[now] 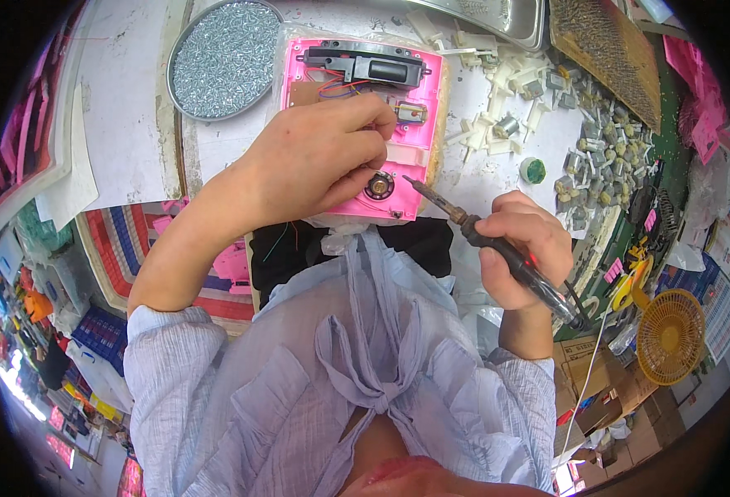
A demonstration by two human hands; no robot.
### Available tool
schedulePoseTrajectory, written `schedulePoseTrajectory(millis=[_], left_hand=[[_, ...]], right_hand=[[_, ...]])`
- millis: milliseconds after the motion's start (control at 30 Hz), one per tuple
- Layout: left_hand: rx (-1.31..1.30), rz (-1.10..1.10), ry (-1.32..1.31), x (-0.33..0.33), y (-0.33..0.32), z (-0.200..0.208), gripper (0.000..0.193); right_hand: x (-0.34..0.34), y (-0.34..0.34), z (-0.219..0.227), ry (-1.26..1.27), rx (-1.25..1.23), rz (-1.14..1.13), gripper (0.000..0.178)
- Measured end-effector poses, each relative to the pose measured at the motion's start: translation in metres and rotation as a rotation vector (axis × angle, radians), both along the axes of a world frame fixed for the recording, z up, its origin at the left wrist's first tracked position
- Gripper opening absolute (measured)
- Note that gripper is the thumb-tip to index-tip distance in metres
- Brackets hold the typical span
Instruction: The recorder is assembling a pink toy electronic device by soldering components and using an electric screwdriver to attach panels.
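A pink plastic housing (pixel 438 93) lies on the table in front of me, its inner side up. Inside it are a long black plastic part (pixel 365 62), thin red and blue wires, a small motor (pixel 412 113) and a round speaker-like part (pixel 380 185). My left hand (pixel 307 157) reaches across the housing with its fingers curled in near the motor and the round part. What those fingertips pinch is hidden. My right hand (pixel 526 240) grips a soldering iron (pixel 444 205) by its dark handle. The iron's tip is just right of the round part, apparently above the housing's edge.
A round metal tray (pixel 176 79) full of screws stands at the back left. White plastic pieces (pixel 497 99) and many small motors (pixel 597 166) spread over the right side. A small green-filled container (pixel 532 171) stands among them. A yellow fan (pixel 670 335) is farther right.
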State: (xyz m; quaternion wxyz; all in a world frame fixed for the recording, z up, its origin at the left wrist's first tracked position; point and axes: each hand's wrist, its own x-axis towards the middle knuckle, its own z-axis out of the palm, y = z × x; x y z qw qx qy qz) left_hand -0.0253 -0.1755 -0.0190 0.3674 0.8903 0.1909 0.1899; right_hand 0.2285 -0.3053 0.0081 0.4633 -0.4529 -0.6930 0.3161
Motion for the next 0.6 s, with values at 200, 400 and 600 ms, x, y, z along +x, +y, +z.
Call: schedulePoseTrajectory(millis=[200,400,600], left_hand=[[0.011,0.0,-0.002,0.001,0.001,0.0,0.014],[0.028,-0.007,0.032,0.001,0.0,0.001,0.014],[0.057,0.011,0.014,0.002,-0.002,-0.001,0.016]], right_hand=[[-0.009,0.004,-0.003,-0.011,-0.042,0.031,0.024],[-0.013,0.01,-0.009,-0.012,-0.01,0.033,0.028],[-0.013,0.008,-0.004,-0.076,-0.054,0.035,0.022]])
